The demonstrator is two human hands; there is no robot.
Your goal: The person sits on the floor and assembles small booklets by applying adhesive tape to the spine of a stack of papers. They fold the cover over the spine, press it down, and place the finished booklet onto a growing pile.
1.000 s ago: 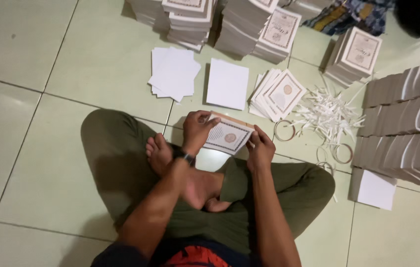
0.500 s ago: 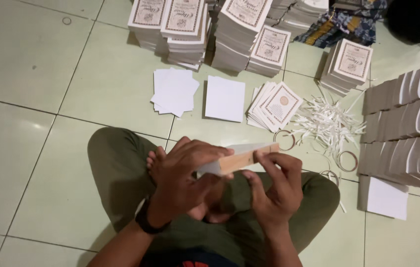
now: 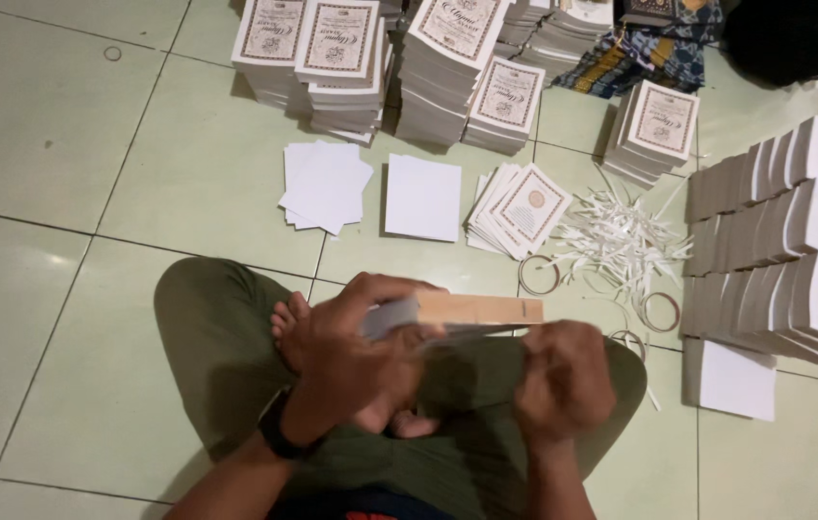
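Booklet (image 3: 471,310), thin and cream-coloured, held edge-on above crossed legs (image 3: 226,356), spine toward the camera. Long axis lying near level, running left to right across the lap, far end pointing toward the rubber bands (image 3: 539,274) on the floor (image 3: 62,193). Left hand (image 3: 351,356) curled over the left end, grip closed around it, thumb side on top; probably steadying the block so pages stay flush. Right hand (image 3: 563,380) blurred just beneath the right end, fingers folded in; whether actually clamped on the booklet cannot be told. Kept over the lap rather than on the tiles, seemingly for easy reach and a firm brace. Ahead: tall stacks of printed booklets (image 3: 332,58), two piles of blank white sheets (image 3: 370,188), a fanned pile of covers (image 3: 519,207), loose paper strips (image 3: 621,236). Rows of white bundles (image 3: 794,241) standing on edge at the right.
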